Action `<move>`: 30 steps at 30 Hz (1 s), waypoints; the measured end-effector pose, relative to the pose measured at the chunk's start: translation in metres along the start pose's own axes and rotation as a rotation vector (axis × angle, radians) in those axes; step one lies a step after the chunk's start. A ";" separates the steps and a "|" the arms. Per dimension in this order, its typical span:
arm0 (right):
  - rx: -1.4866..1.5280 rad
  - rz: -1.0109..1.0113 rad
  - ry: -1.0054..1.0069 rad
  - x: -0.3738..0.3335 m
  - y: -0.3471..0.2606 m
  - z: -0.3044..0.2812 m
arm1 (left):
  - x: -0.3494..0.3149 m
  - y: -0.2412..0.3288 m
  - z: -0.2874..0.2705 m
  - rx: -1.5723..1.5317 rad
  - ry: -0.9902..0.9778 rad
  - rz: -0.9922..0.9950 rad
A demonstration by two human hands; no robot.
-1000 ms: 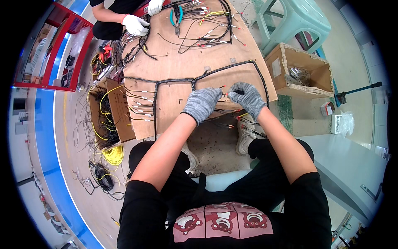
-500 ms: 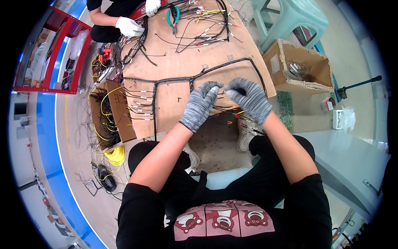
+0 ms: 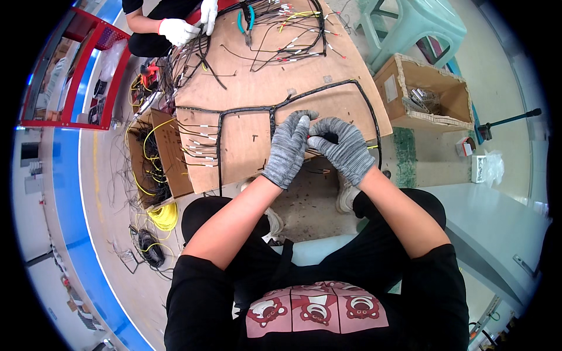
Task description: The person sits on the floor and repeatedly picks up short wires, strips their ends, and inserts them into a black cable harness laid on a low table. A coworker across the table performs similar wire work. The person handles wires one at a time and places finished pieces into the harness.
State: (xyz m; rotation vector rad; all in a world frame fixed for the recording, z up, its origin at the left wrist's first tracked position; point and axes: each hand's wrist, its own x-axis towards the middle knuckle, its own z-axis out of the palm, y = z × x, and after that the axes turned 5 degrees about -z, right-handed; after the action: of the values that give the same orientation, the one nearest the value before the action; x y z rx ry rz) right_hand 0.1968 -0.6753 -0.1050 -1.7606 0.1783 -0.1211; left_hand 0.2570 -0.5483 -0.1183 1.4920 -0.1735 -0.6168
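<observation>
My left hand [image 3: 288,147] and my right hand [image 3: 344,149], both in grey knit gloves, meet over the near edge of a wooden board [image 3: 246,153]. Their fingertips are closed together around a small red piece [image 3: 308,137]; the fingers hide most of it, so I cannot tell its kind. A black taped wire harness [image 3: 246,110] lies across the board, with branches running toward me. Several thin wires with white sleeves [image 3: 202,145] stick out from its left branch. Wire ends [image 3: 319,171] show below my hands, past the board's edge.
Across the board a person's white-gloved hands [image 3: 178,31] handle a dark wire bundle. Teal-handled pliers [image 3: 246,26] lie near another harness [image 3: 321,35]. A cardboard box of wires [image 3: 170,158] stands left, a metal-filled box [image 3: 436,114] and green stool [image 3: 418,23] right.
My hands have come together, the right one shifting left and slightly down, and a red piece now shows between the fingertips. The other person's hands have drawn closer together.
</observation>
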 end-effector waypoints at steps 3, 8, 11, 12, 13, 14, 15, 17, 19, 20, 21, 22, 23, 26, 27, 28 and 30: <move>0.035 -0.009 -0.016 0.002 0.005 0.000 | 0.004 -0.006 0.001 0.040 0.000 0.084; 0.195 0.098 -0.103 0.010 0.005 -0.015 | -0.002 0.010 0.004 -0.078 -0.014 -0.042; 0.480 0.171 -0.110 0.011 0.002 -0.028 | 0.003 0.011 -0.010 -0.091 -0.007 -0.073; 0.555 0.200 -0.092 0.010 -0.004 -0.032 | 0.007 0.004 -0.022 0.036 -0.030 -0.083; 0.631 0.229 -0.073 0.009 -0.006 -0.037 | 0.009 -0.003 -0.029 0.197 -0.057 -0.015; 0.546 0.250 -0.075 0.013 0.000 -0.043 | 0.010 -0.006 -0.033 0.360 -0.085 0.051; 0.365 0.232 -0.083 0.015 0.005 -0.048 | 0.009 -0.009 -0.035 0.523 -0.113 0.117; 0.004 0.190 -0.102 0.018 0.015 -0.054 | 0.003 -0.012 -0.034 0.891 -0.132 0.164; -0.204 0.153 -0.130 0.018 0.026 -0.054 | 0.000 -0.011 -0.026 1.193 -0.149 0.142; -0.208 0.147 -0.149 0.017 0.026 -0.052 | 0.000 -0.016 -0.024 1.243 -0.152 0.125; -0.212 0.141 -0.167 0.017 0.027 -0.051 | 0.002 -0.019 -0.022 1.275 -0.167 0.118; -0.366 -0.044 -0.158 0.016 0.037 -0.049 | 0.006 -0.021 -0.021 1.307 -0.183 0.112; -0.388 -0.052 -0.153 0.016 0.036 -0.046 | 0.008 -0.022 -0.020 1.342 -0.197 0.101; -0.481 -0.082 -0.143 0.016 0.031 -0.037 | 0.012 -0.026 -0.019 1.389 -0.188 0.125; -0.530 -0.095 -0.144 0.017 0.030 -0.035 | 0.012 -0.026 -0.020 1.382 -0.184 0.146; -0.578 -0.109 -0.145 0.017 0.031 -0.034 | 0.012 -0.026 -0.020 1.374 -0.179 0.167; -0.614 -0.161 -0.124 0.017 0.032 -0.034 | 0.013 -0.027 -0.021 1.363 -0.171 0.197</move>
State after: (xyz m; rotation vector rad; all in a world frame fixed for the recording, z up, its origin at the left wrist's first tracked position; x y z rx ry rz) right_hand 0.2057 -0.7169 -0.1301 -2.3872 -0.0241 -0.0764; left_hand 0.2701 -0.5353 -0.1499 2.6627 -1.0108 -0.4457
